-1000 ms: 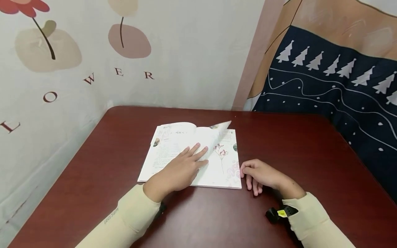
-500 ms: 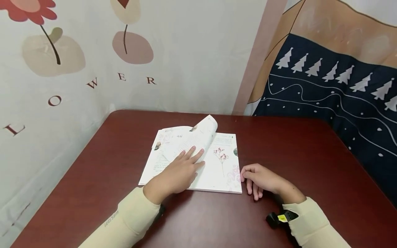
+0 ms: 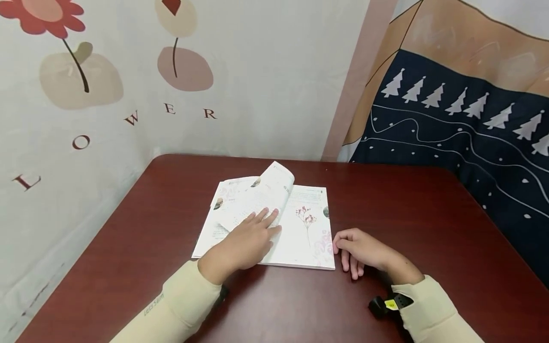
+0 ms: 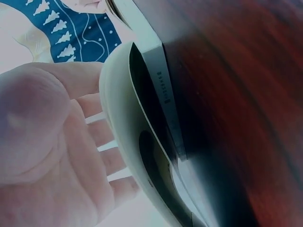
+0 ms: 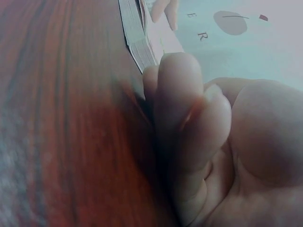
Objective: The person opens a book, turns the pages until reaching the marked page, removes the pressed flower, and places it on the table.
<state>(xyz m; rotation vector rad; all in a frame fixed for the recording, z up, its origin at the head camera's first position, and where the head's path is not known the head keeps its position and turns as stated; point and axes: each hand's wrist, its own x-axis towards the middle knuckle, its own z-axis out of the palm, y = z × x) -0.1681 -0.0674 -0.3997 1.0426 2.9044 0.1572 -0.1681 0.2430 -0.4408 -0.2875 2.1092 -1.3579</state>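
An open book (image 3: pixel 306 247) lies on the table, its right page printed with a red flowering sprig. One page (image 3: pixel 274 178) is folded over to the left, its top bowed up and its corner reaching over the left page. My left hand (image 3: pixel 246 240) rests across the book with fingers spread and straight, fingertips on the turned page close to the spine. In the left wrist view the palm (image 4: pixel 47 137) shows beside the book's spine edge (image 4: pixel 163 94). Just off the book's lower right corner, my right hand (image 3: pixel 362 245) lies on the table, fingers loosely curled and holding nothing.
The dark red wooden table (image 3: pixel 411 205) extends around the book. A pale wall hanging (image 3: pixel 274 95) with flowers and letters stands behind, and a navy cloth (image 3: pixel 429 128) with white trees hangs at the right. A black wrist device (image 3: pixel 378 306) sits below the right hand.
The page has swung from standing over the right side to lying folded over the left page. My left hand has shifted slightly left; the right hand stays in place. The view has tilted a little.
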